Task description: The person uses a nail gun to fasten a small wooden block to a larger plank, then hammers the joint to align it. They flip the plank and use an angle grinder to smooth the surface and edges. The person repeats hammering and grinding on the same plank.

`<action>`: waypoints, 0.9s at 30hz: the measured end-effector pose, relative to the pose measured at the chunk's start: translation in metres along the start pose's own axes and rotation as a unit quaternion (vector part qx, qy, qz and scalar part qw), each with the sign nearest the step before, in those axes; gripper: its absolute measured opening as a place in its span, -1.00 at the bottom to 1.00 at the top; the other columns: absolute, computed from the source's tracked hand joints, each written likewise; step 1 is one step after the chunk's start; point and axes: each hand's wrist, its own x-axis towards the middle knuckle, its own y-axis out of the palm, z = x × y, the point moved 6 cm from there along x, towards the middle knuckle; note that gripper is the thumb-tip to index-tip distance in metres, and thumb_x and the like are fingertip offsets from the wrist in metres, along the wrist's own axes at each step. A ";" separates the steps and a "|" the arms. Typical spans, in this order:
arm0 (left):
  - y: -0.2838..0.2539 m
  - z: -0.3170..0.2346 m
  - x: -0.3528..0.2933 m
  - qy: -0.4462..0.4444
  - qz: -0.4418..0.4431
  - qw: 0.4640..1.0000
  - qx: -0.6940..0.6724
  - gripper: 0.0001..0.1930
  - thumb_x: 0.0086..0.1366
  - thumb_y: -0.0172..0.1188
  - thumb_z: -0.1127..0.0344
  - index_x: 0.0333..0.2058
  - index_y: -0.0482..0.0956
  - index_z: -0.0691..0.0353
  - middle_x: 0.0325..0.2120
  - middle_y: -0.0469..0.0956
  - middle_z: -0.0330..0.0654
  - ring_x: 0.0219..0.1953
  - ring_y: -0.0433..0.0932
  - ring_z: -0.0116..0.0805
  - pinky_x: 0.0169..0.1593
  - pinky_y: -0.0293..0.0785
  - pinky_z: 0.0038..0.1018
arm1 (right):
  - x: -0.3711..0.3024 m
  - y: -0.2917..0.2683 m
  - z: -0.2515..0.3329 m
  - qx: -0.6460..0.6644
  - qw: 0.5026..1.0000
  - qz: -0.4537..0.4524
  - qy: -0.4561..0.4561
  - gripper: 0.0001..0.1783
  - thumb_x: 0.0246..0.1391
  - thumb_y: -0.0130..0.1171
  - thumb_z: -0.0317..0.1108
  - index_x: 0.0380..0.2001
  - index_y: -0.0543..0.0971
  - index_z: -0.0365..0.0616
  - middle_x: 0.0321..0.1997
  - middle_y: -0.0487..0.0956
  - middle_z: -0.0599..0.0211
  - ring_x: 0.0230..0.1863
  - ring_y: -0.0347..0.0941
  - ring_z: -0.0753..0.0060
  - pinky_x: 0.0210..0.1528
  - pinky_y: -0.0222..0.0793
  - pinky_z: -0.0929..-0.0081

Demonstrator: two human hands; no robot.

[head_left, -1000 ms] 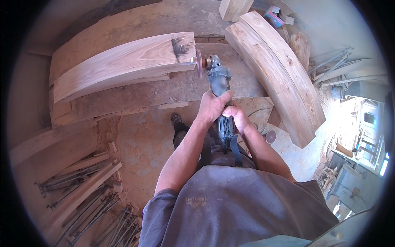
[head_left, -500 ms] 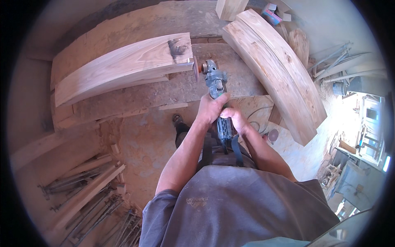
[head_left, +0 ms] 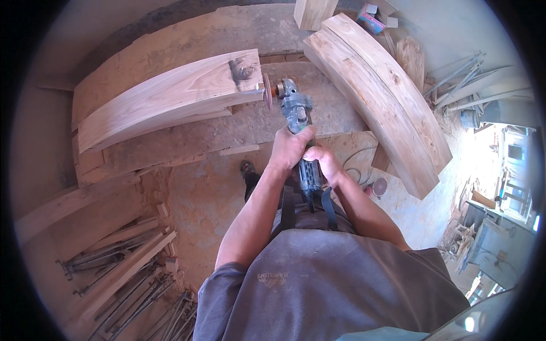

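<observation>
An angle grinder (head_left: 297, 116) is gripped in both hands over the sawdust-covered floor (head_left: 210, 187). The left hand (head_left: 290, 149) is wrapped around the front of the body, just behind the gear head; the right hand (head_left: 322, 163) is closed around the rear handle, nearer the torso. The sanding disc (head_left: 266, 91) is held on edge against the cut end of a curved wooden beam (head_left: 165, 99), beside a dark knot (head_left: 242, 69). A second curved beam (head_left: 378, 96) is seen lying to the right, well apart. The grinder is judged rigid, fairly heavy and prone to kick sideways, so it is best taken firmly at body and handle, clear of the disc.
</observation>
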 end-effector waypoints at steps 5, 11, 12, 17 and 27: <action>-0.002 -0.001 0.002 0.017 0.001 1.000 -0.008 -0.62 0.24 0.34 0.11 -0.31 0.68 0.43 -0.42 0.69 -0.12 -0.36 0.61 -0.40 -0.20 0.56 -0.35 | 0.002 0.005 0.003 0.010 1.000 0.008 -0.012 -0.57 -0.05 0.24 -0.27 -0.09 0.60 -0.26 -0.30 0.65 0.32 -0.35 0.62 0.44 -0.25 0.58 0.43; -0.004 0.001 0.005 0.005 0.009 1.000 -0.010 -0.62 0.24 0.34 0.11 -0.31 0.68 0.43 -0.42 0.68 -0.13 -0.36 0.61 -0.39 -0.20 0.56 -0.34 | 0.004 0.007 0.003 0.004 1.000 -0.015 -0.006 -0.56 -0.07 0.26 -0.27 -0.11 0.59 -0.27 -0.34 0.65 0.29 -0.41 0.63 0.39 -0.31 0.62 0.39; -0.004 0.001 0.005 0.007 0.013 1.000 -0.008 -0.62 0.24 0.34 0.10 -0.31 0.68 0.42 -0.42 0.68 -0.14 -0.36 0.60 -0.39 -0.20 0.56 -0.33 | 0.001 0.011 0.006 0.009 1.000 -0.023 -0.008 -0.56 -0.08 0.26 -0.27 -0.11 0.59 -0.27 -0.34 0.65 0.29 -0.42 0.62 0.38 -0.32 0.62 0.38; -0.004 -0.002 0.008 0.018 0.008 1.000 -0.016 -0.61 0.24 0.33 0.10 -0.32 0.69 0.43 -0.42 0.69 -0.11 -0.35 0.62 -0.37 -0.19 0.56 -0.33 | 0.008 0.006 0.008 0.003 1.000 -0.019 -0.019 -0.55 -0.09 0.25 -0.28 -0.10 0.59 -0.28 -0.33 0.65 0.26 -0.41 0.63 0.35 -0.31 0.62 0.37; -0.006 -0.004 0.007 0.006 0.014 0.999 0.033 -0.60 0.25 0.32 0.09 -0.30 0.68 0.44 -0.41 0.69 -0.08 -0.33 0.62 -0.37 -0.15 0.56 -0.32 | 0.007 0.002 0.008 -0.034 0.999 -0.019 0.008 -0.52 -0.09 0.25 -0.29 -0.07 0.57 -0.30 -0.31 0.64 0.29 -0.37 0.62 0.39 -0.27 0.59 0.39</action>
